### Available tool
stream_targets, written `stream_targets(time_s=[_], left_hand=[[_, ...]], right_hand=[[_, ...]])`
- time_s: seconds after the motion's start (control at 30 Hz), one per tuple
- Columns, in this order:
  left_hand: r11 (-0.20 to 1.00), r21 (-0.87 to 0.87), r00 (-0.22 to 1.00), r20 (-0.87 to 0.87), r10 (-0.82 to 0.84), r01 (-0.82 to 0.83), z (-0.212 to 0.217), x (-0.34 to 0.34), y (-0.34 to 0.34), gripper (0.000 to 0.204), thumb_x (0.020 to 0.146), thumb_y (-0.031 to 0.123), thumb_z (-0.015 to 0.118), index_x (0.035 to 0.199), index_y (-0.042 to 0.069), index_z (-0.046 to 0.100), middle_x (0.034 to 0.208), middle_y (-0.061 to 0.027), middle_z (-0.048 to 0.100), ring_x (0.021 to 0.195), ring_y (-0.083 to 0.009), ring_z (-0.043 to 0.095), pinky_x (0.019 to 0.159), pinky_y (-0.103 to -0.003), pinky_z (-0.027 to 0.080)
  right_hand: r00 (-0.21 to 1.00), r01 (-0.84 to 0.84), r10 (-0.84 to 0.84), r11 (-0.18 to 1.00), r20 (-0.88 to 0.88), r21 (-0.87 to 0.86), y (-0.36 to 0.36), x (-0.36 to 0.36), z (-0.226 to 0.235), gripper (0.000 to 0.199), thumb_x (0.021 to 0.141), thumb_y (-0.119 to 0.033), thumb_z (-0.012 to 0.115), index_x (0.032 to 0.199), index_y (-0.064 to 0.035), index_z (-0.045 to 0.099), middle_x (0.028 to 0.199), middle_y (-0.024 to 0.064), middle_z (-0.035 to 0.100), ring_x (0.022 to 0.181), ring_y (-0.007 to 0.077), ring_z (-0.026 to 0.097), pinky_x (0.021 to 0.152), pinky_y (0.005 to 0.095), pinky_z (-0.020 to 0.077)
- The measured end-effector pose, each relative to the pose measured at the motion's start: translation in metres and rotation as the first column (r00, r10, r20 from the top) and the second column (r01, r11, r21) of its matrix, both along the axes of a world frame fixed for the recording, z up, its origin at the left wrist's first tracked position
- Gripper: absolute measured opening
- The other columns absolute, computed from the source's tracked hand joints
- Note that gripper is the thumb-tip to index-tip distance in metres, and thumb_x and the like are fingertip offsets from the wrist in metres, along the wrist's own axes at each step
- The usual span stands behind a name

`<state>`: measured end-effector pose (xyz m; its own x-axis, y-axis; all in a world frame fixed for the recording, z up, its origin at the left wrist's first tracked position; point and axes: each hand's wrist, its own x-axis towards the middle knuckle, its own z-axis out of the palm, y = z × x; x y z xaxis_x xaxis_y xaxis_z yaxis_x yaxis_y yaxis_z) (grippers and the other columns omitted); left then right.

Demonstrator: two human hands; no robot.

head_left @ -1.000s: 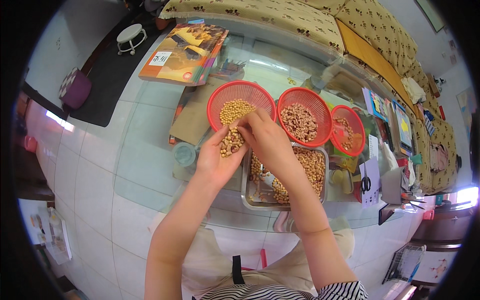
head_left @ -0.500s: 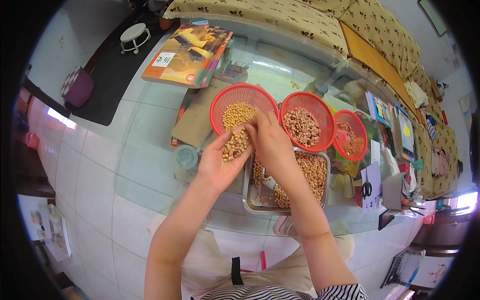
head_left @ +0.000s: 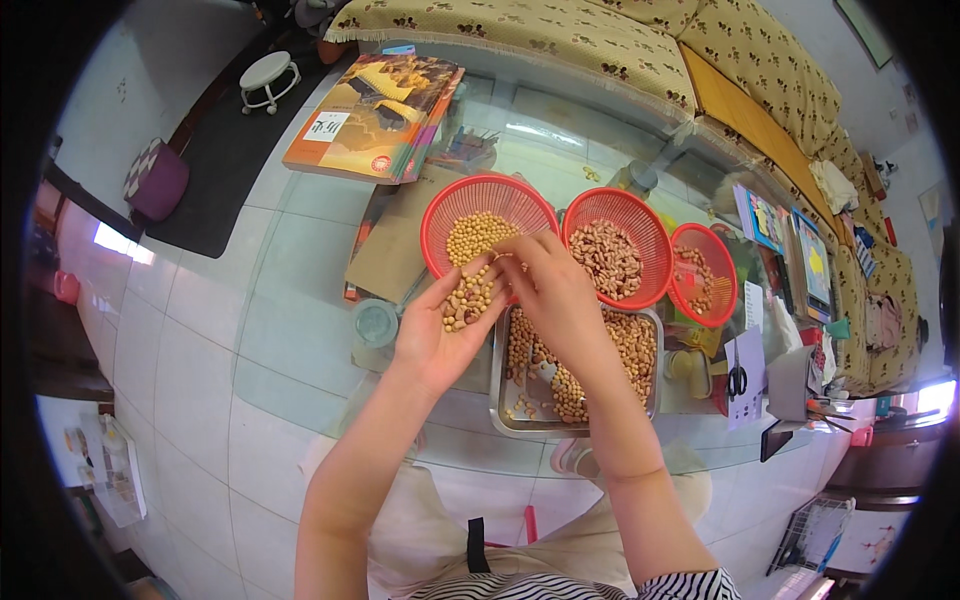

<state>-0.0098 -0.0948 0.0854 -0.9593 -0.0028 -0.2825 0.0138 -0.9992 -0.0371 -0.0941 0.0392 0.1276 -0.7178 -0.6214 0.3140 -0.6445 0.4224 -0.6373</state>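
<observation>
My left hand [head_left: 428, 345] is cupped palm up, holding a small heap of mixed beans [head_left: 466, 303], yellow soybeans with some pinkish kernels. Over its fingertips, my right hand [head_left: 562, 305] pinches with thumb and fingers; whatever is between them is too small to tell. Just beyond the hands stands a red plastic basket [head_left: 430, 228] with yellow soybeans [head_left: 478, 236] in it. To its right a second red basket [head_left: 662, 262] holds pinkish-brown kernels [head_left: 605, 258]. A smaller red basket [head_left: 727, 262] has a few light brown ones. Below my right hand, a metal tray [head_left: 497, 385] contains mixed beans, partly hidden by my forearm.
Everything stands on a glass-topped table [head_left: 290, 300]. A stack of books [head_left: 370, 115] lies at the far left and a lidded jar [head_left: 375, 323] beside my left hand. At right are scissors [head_left: 737, 380] on paper and a grey box [head_left: 790, 385]. A patterned sofa [head_left: 560, 40] runs behind.
My right hand has shifted slightly, its fingers drawn a little over the left palm. The left hand still cups the beans. The whole view has tilted slightly.
</observation>
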Motion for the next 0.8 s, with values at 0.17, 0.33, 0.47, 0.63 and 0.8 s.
stream_targets(time_s=[0.17, 0.33, 0.47, 0.63, 0.8], left_hand=[[0.998, -0.041, 0.997, 0.059, 0.039, -0.037, 0.0036, -0.0009, 0.0026, 0.037, 0.104, 0.013, 0.032, 0.133, -0.008, 0.043, 0.134, -0.0184, 0.050, 0.129, -0.0271, 0.047, 0.116, -0.046, 0.033], [1.000, -0.019, 1.000, 0.003, 0.024, -0.024, -0.0005, 0.0003, 0.0015, 0.037, 0.104, 0.013, 0.031, 0.133, -0.007, 0.043, 0.135, -0.0183, 0.050, 0.129, -0.0269, 0.047, 0.116, -0.045, 0.033], [1.000, 0.013, 1.000, -0.015, 0.002, -0.002, -0.0003, -0.0003, 0.0001, 0.041, 0.105, 0.015, 0.030, 0.137, -0.009, 0.039, 0.140, -0.0204, 0.045, 0.134, -0.0291, 0.042, 0.117, -0.045, 0.031], [0.998, 0.061, 1.000, -0.020, 0.005, -0.004, 0.0015, -0.0001, 0.0012, 0.046, 0.105, 0.017, 0.029, 0.141, -0.010, 0.034, 0.147, -0.0236, 0.038, 0.141, -0.0316, 0.033, 0.120, -0.045, 0.025], [0.999, 0.015, 0.999, 0.017, 0.037, -0.037, 0.0057, 0.0009, 0.0009, 0.045, 0.105, 0.016, 0.029, 0.142, -0.009, 0.034, 0.147, -0.0228, 0.038, 0.140, -0.0302, 0.034, 0.119, -0.044, 0.026]], right_hand=[[0.995, -0.082, 0.084, 0.996, 0.053, -0.031, -0.0009, 0.0029, -0.0008, 0.017, 0.088, -0.011, 0.064, 0.106, -0.0105, 0.066, 0.093, 0.0105, 0.059, 0.081, 0.0314, 0.064, 0.068, 0.0404, 0.0519], [0.997, -0.071, 0.071, 0.997, 0.000, -0.029, -0.0030, 0.0034, 0.0017, 0.014, 0.087, -0.010, 0.065, 0.101, -0.0055, 0.063, 0.090, 0.0113, 0.061, 0.080, 0.0315, 0.065, 0.067, 0.0401, 0.0518], [0.997, 0.035, -0.028, 0.995, 0.070, -0.098, -0.0039, 0.0019, 0.0041, 0.011, 0.088, -0.008, 0.064, 0.096, -0.0021, 0.061, 0.092, 0.0148, 0.063, 0.081, 0.0335, 0.065, 0.068, 0.0413, 0.0516], [0.990, 0.110, -0.116, 0.991, -0.079, -0.073, -0.0002, -0.0045, -0.0038, 0.013, 0.088, -0.007, 0.063, 0.099, -0.0019, 0.061, 0.094, 0.0168, 0.064, 0.082, 0.0352, 0.064, 0.069, 0.0426, 0.0514], [0.996, 0.060, -0.064, 0.995, -0.055, -0.075, -0.0009, 0.0003, -0.0005, 0.015, 0.088, -0.010, 0.064, 0.102, -0.0045, 0.065, 0.092, 0.0139, 0.062, 0.080, 0.0332, 0.064, 0.068, 0.0419, 0.0517]])
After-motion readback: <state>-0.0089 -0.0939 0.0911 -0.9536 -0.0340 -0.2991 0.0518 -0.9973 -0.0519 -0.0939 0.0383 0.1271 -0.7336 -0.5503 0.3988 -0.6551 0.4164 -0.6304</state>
